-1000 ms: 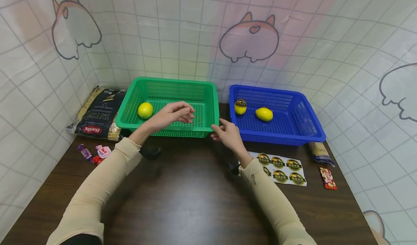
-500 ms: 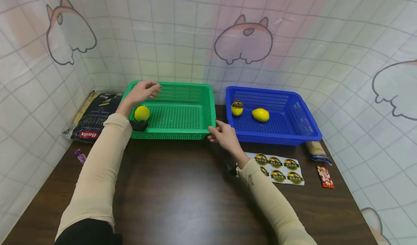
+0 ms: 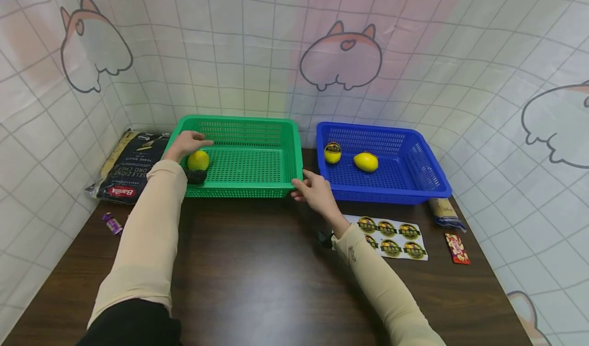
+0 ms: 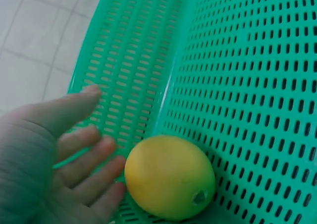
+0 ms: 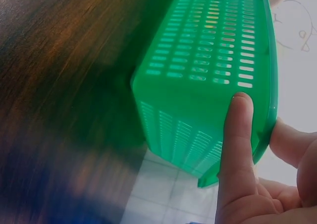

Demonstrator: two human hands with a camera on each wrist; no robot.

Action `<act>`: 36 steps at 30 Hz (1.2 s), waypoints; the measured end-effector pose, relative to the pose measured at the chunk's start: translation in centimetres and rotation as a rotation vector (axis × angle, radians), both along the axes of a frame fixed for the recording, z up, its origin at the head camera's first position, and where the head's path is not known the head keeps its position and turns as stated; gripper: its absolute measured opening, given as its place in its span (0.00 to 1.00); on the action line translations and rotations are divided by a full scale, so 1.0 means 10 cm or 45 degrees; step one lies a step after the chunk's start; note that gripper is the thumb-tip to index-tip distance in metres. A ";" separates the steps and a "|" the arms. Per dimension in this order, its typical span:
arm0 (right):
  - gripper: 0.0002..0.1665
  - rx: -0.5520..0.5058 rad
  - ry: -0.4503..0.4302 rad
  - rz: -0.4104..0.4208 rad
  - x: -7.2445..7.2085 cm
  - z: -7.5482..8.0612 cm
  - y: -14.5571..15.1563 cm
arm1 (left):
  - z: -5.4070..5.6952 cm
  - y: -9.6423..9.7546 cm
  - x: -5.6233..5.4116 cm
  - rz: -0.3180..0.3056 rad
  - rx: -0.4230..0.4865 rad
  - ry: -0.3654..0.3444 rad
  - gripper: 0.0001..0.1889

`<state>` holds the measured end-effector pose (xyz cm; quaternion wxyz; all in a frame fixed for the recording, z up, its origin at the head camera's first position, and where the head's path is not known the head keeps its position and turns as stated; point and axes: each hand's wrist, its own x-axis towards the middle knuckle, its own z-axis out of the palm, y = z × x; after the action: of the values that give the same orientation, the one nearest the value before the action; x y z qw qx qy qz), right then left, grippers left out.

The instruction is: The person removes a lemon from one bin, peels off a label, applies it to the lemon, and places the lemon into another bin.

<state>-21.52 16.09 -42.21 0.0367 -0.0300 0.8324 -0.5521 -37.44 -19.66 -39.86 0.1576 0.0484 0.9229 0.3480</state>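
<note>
Inside the green basket (image 3: pixel 244 190), at its left end, lies a yellow lemon (image 4: pixel 168 177). My left hand (image 3: pixel 185 144) reaches in over that end, its fingers loosely extended beside the lemon; in the left wrist view the fingertips come right up to its side, and nothing is in the palm. At the basket's front right corner, my right hand (image 3: pixel 317 192) pinches the rim between thumb and fingers. The right wrist view has a finger (image 5: pixel 237 130) lying along the basket's outer wall and the thumb (image 5: pixel 290 142) at the rim.
A blue basket (image 3: pixel 382 195) to the right holds a lemon with a sticker (image 3: pixel 333 153) and a plain lemon (image 3: pixel 366 162). A sticker sheet (image 3: pixel 391 237) lies before it, with a red packet (image 3: pixel 457 248) further right. A pasta bag (image 3: pixel 133 167) and purple candy (image 3: pixel 112 223) are at left.
My left hand has moved left from over the basket's middle, then lowered toward the lemon. The right hand keeps its place at the corner. The camera view has shifted slightly.
</note>
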 end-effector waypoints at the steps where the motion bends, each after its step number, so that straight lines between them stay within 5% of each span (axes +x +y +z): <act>1: 0.37 0.004 -0.001 0.002 0.00 0.00 0.00 | -0.01 -0.01 0.00 -0.005 -0.022 -0.030 0.36; 10: 0.37 0.004 0.003 0.004 -0.01 0.02 0.00 | 0.00 -0.05 0.00 -0.118 -0.168 -0.190 0.36; 21: 0.38 0.016 -0.012 0.006 0.02 0.06 0.00 | -0.04 0.03 0.00 -0.107 -0.247 -0.357 0.41; 26: 0.37 0.011 -0.006 -0.010 0.00 0.00 0.00 | -0.08 0.03 0.04 -0.085 -0.112 -0.365 0.43; 30: 0.37 0.016 -0.009 -0.009 0.00 -0.02 -0.01 | -0.07 0.03 0.04 -0.063 0.124 -0.324 0.43; 36: 0.37 -0.001 -0.006 -0.014 -0.01 -0.01 0.00 | 0.13 0.19 0.06 -0.058 0.429 -0.261 0.43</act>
<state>-21.59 16.06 -42.29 0.0355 -0.0242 0.8324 -0.5526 -36.86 -17.76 -38.55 0.2482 0.0591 0.8293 0.4971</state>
